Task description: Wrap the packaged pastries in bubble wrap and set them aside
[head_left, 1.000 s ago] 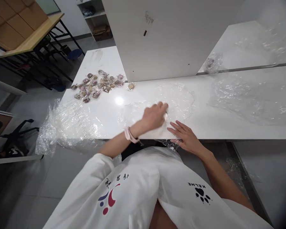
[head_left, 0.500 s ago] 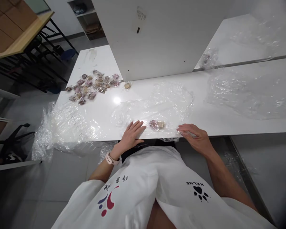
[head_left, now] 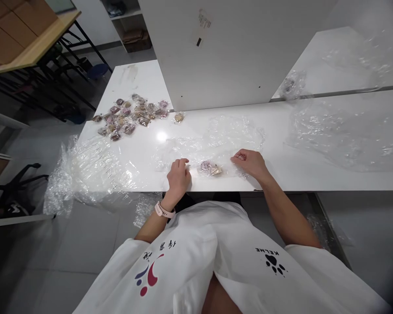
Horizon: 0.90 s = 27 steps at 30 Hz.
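A crinkled sheet of clear plastic wrap (head_left: 231,133) lies spread on the white table. Near the table's front edge, a small bundle of purple and tan packets (head_left: 210,168) sits under a fold of it. Just left of the bundle is my left hand (head_left: 178,178), its fingers curled and closed at the wrap's edge. On the other side, my right hand (head_left: 251,163) pinches the wrap between thumb and fingers, slightly above the table. The film is see-through, so its exact folds are hard to make out.
Several small wrapped packets (head_left: 131,115) lie in a pile at the back left, with a single packet (head_left: 179,117) beside it. A stack of clear plastic (head_left: 98,168) hangs over the left front edge. More wrap (head_left: 347,135) lies right. A white upright panel (head_left: 222,56) stands behind.
My hands have come up from the front edge and moved away from me, bringing the wrap's near edge over the bundle. My left fingers, flat before, are now curled.
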Motion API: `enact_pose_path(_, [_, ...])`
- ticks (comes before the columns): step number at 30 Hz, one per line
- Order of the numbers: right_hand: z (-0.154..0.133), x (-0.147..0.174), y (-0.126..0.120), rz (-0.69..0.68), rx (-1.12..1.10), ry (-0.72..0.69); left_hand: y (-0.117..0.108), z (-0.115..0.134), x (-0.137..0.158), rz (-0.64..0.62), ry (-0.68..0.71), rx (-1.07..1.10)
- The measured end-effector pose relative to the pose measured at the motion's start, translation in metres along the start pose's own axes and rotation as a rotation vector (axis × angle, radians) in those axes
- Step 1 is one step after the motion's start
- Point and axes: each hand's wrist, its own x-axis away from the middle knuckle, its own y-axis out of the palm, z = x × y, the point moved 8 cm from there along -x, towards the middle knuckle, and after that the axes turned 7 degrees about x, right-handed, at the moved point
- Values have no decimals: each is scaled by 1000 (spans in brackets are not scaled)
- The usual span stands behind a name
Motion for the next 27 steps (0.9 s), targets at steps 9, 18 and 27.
enact_pose_path(9, [-26, 23, -18, 211, 317, -140, 49, 62, 21, -266, 632, 219])
enact_pose_path(18, [-61, 55, 23, 4, 122, -603, 41, 38, -19, -347, 339, 313])
enact_pose_path(27, [-35, 20, 25, -232, 117, -193, 31, 26, -41, -486, 156, -12])
